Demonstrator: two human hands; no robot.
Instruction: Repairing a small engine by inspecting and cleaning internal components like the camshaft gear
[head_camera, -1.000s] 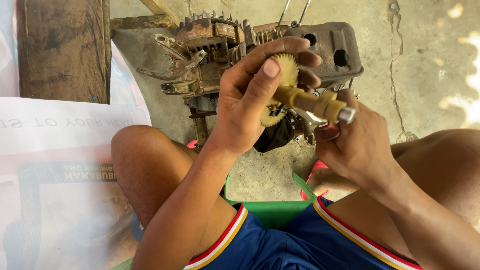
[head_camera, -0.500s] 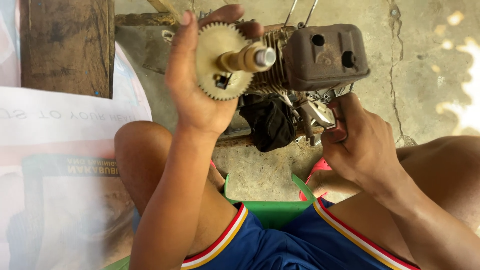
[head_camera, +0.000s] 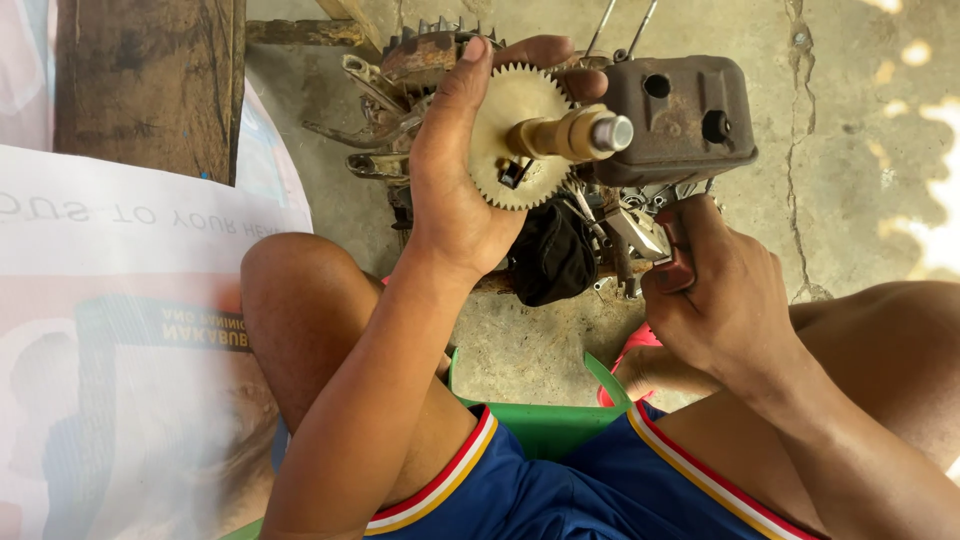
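Head view, looking down on a seated person at work over a small engine (head_camera: 640, 150) on a concrete floor (head_camera: 850, 190). The left hand (head_camera: 465, 190) is raised over the engine and closed around a pale toothed gear (head_camera: 515, 135): the thumb lies along the gear's left rim, the fingers curl over its far edge. The gear sits on a tan shaft (head_camera: 565, 135) that points right and ends in a bright metal tip, close to the engine's dark, rusted box-shaped cover (head_camera: 680, 105). Compared with half a second ago, the gear and hand occupy much the same place before the engine, the shaft now lying a little lower and more nearly level; one second ago both hands met around the gear lower down, nearer the body. The right hand (head_camera: 715, 300) rests near and right of the engine, fingers folded around a small dark red part (head_camera: 678, 262) at the engine's near right corner, as in the frame before. A black cloth-like lump (head_camera: 550, 255) hangs below the gear. A green tub (head_camera: 545, 425) shows between the knees; a worn wooden plank (head_camera: 150, 85) lies far left, with a printed sheet (head_camera: 120, 300) near left.
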